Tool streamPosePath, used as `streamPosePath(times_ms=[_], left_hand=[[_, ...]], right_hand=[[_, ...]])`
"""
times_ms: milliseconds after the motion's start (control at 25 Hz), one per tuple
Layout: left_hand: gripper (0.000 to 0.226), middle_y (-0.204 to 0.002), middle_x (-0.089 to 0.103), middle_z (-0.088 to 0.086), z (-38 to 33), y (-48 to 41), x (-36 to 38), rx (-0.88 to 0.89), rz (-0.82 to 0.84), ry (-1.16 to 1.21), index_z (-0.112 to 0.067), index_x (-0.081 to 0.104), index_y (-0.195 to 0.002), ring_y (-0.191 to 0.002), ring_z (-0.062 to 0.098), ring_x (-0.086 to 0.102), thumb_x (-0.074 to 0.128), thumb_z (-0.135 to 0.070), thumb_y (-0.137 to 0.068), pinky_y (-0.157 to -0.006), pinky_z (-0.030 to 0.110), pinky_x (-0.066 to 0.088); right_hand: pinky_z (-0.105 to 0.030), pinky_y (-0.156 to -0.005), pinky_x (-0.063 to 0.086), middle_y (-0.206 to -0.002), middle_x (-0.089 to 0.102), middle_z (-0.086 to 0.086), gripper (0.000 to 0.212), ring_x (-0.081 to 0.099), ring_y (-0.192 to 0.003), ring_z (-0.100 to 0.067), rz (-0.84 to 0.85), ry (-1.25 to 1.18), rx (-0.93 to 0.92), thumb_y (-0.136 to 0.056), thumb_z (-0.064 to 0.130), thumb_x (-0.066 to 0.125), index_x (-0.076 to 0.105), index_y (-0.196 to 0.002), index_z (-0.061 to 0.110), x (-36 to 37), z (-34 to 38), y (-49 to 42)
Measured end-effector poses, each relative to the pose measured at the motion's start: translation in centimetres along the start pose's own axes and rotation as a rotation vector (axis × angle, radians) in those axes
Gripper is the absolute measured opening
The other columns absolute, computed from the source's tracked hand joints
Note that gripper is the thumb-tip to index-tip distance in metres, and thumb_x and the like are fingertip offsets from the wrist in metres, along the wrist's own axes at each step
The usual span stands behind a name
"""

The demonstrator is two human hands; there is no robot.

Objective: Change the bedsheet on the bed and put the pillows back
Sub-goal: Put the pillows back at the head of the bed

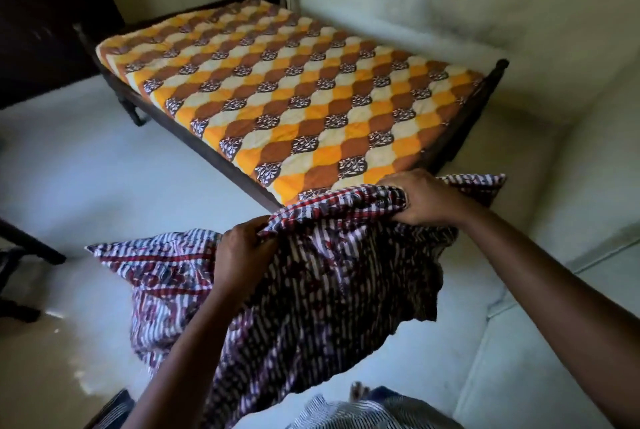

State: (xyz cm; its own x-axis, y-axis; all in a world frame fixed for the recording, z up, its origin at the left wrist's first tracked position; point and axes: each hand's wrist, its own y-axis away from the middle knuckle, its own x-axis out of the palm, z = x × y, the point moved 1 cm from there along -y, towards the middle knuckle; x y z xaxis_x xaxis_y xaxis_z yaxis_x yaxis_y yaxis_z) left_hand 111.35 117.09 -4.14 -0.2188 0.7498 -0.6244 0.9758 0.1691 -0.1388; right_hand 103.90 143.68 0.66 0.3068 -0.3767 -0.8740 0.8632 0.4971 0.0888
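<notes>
Maroon-striped bedsheet [329, 290] hangs bunched off the floor in front of me. I log: left hand [242, 246] grips its top edge, fingers curled; right hand [427, 201] clutches a gathered fold, close to the near end of the orange-and-brown patterned bed [294, 89].

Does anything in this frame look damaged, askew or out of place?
The wall behind the bed carries dark, smudgy blotches, which look like damp staining or mould. Otherwise nothing stands out: the left hand and right hand grip the bunched sheet near the bed's corner.
</notes>
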Motion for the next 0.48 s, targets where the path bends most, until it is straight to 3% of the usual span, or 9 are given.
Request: streamPosePath(times_ms=[120, 280, 400, 480], left_hand=[[0.039, -0.085, 0.073, 0.012, -3.3, -3.3, 4.5, -0.007, 0.03, 0.065, -0.015, 0.072, -0.104, -0.083, 0.026, 0.068, 0.055, -0.027, -0.071, -0.069, 0.04, 0.05], [0.036, -0.075, 0.071, 0.014, -6.9, -9.1, 10.1, -0.047, 0.061, 0.198, -0.022, 0.072, -0.089, -0.072, 0.024, 0.068, 0.052, -0.04, -0.066, -0.066, 0.046, 0.052], [0.032, -0.077, 0.071, 0.015, -9.5, -14.8, 13.8, -0.064, 0.094, 0.273, -0.025, 0.07, -0.08, -0.069, 0.023, 0.066, 0.056, -0.048, -0.063, -0.066, 0.046, 0.053], [0.024, -0.077, 0.07, 0.018, -11.2, -19.2, 16.4, -0.104, 0.1, 0.302, -0.025, 0.066, -0.071, -0.07, 0.028, 0.066, 0.059, -0.047, -0.064, -0.067, 0.047, 0.053]], right_hand=[[-0.038, -0.08, 0.054, -0.102, 0.069, -0.007, 0.049, 0.066, -0.089, -0.02, -0.072, -0.015, 0.025, -0.073, 0.017, 0.074, 0.061, -0.12, 0.016, -3.4, -4.9, -0.9], [-0.019, -0.088, 0.042, -0.119, 0.064, -0.008, 0.054, 0.06, -0.107, -0.018, -0.228, 0.024, 0.043, -0.074, 0.012, 0.073, 0.057, -0.126, 0.011, -8.1, -10.3, -3.4], [-0.005, -0.073, 0.04, -0.112, 0.065, -0.005, 0.051, 0.059, -0.088, 0.001, -0.282, 0.004, 0.066, -0.075, 0.009, 0.071, 0.057, -0.125, 0.01, -11.5, -14.6, -6.7], [-0.01, -0.078, 0.043, -0.113, 0.065, -0.005, 0.052, 0.062, -0.092, -0.002, -0.292, 0.011, 0.072, -0.076, 0.011, 0.072, 0.057, -0.125, 0.009, -13.5, -17.9, -9.7]])
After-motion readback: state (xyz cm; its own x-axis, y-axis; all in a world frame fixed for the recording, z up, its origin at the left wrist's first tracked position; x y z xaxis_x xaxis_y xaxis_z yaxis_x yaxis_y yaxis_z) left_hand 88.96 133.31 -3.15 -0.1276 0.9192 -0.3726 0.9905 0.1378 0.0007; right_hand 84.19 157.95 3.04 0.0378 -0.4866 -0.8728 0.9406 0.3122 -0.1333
